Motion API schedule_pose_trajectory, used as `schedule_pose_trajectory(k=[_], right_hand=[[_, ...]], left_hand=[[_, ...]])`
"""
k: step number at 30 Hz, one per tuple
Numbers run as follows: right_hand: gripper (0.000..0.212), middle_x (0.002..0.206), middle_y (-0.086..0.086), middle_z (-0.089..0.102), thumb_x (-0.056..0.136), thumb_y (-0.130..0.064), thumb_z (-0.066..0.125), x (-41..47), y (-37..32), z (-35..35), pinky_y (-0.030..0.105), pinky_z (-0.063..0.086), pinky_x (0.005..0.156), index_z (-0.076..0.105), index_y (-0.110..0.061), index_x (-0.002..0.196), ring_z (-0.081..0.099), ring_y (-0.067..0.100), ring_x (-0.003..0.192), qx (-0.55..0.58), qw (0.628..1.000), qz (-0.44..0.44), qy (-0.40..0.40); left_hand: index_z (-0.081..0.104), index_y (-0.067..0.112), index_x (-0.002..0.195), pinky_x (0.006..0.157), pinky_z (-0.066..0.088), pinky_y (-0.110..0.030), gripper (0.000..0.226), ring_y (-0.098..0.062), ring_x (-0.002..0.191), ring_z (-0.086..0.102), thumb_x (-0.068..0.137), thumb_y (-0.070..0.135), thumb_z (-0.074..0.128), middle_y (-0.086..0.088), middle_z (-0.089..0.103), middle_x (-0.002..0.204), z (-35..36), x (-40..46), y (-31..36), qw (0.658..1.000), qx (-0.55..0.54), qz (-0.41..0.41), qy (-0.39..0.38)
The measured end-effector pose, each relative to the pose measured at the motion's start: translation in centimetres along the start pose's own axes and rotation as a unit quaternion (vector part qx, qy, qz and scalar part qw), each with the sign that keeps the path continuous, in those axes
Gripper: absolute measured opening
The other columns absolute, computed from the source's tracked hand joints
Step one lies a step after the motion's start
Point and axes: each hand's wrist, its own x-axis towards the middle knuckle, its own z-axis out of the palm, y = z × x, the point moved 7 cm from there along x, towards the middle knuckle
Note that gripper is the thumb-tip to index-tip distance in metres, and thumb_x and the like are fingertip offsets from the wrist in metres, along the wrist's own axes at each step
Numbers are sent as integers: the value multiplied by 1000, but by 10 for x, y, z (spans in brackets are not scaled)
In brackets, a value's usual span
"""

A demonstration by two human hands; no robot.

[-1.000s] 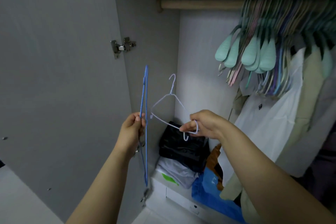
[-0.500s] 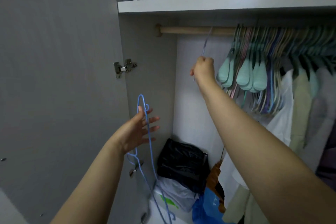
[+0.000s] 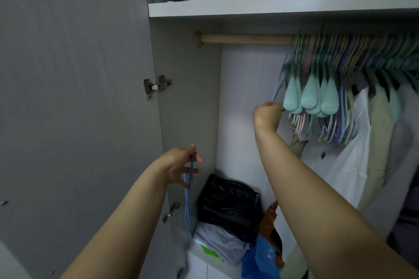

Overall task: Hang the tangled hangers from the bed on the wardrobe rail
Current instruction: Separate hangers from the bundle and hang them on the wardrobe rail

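Observation:
The wooden wardrobe rail (image 3: 244,38) runs across the top of the open wardrobe. Several hangers (image 3: 315,97) with teal ends crowd its right part. My right hand (image 3: 268,114) is raised beside the left end of that row. Its curled fingers pinch the lower end of a thin pale wire hanger (image 3: 278,85), which slants up towards the rail; its hook is blurred. My left hand (image 3: 181,166) is lower, by the wardrobe's left wall, and holds a blue wire hanger (image 3: 188,201) that dangles straight down.
The open grey door (image 3: 68,97) stands on the left, with a hinge (image 3: 156,86). A shelf (image 3: 272,4) above the rail holds folded bedding. Shirts (image 3: 344,165) hang at the right. A black bag (image 3: 229,201) and other bags sit on the wardrobe floor.
My right hand carried the pale hanger up to the rail, then right and down to the end of the hanger row. My left hand sank, and the blue hanger now dangles below it.

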Motion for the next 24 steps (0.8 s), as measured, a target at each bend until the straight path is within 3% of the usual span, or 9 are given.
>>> schedule_pose_trajectory(k=[2,4,6,8,12,17,20,22,24], right_hand=[[16,75,1,67,100,-19,25,-4,8,-9,38,50,85,37,-9,102,62,27,81,4,1000,-28,10],[18,84,1,65,102,-18,30,-9,10,-20,29,44,77,42,-5,107,57,21,85,32,998,-47,21],[26,104,8,58,101,-16,37,-10,14,-28,21,36,75,46,3,118,52,19,94,42,997,-62,32],[31,113,11,54,100,-14,39,-9,19,-31,20,37,81,47,6,123,51,20,100,38,996,-75,30],[28,103,6,48,99,-14,38,-10,23,-35,22,35,79,50,2,119,49,13,86,40,996,-83,-7],[17,82,-3,48,99,-13,38,-18,15,-39,19,35,67,52,-8,107,44,8,67,30,992,-109,-53],[21,93,-1,52,100,-17,40,-24,17,-43,18,34,67,51,-9,116,49,10,77,12,992,-101,-80],[20,95,-1,52,100,-16,41,-22,19,-49,11,35,58,52,-9,116,48,5,75,-1,991,-107,-78],[19,95,2,52,100,-15,41,-17,21,-57,5,34,56,53,-8,113,46,0,72,-13,991,-106,-75]], left_hand=[[57,14,71,82,46,-46,49,-25,101,57,103,42,33,-4,52,97,11,-2,9,996,71,53,14],[57,13,67,76,46,-39,50,-24,82,54,104,35,33,-14,49,85,24,-7,28,980,127,152,27],[59,8,66,85,45,-34,50,-26,102,60,105,27,34,-24,59,97,40,-14,45,955,162,247,31],[62,-1,73,98,38,-23,48,-14,133,44,105,22,34,-13,64,113,55,-19,61,926,188,326,37],[53,14,57,94,25,-1,50,5,139,26,104,18,35,15,40,134,85,-23,101,868,236,437,23],[52,18,51,97,38,-20,54,1,125,45,101,28,35,2,44,147,104,0,161,827,292,477,55],[58,11,54,89,43,-25,53,-3,111,56,99,28,35,2,48,144,119,7,192,818,303,484,69],[66,2,76,81,46,-29,41,-9,85,62,97,22,38,-4,60,126,127,15,204,837,276,468,63],[64,6,105,73,49,-35,32,-15,65,60,93,22,39,-2,67,78,130,24,206,863,239,442,52]])
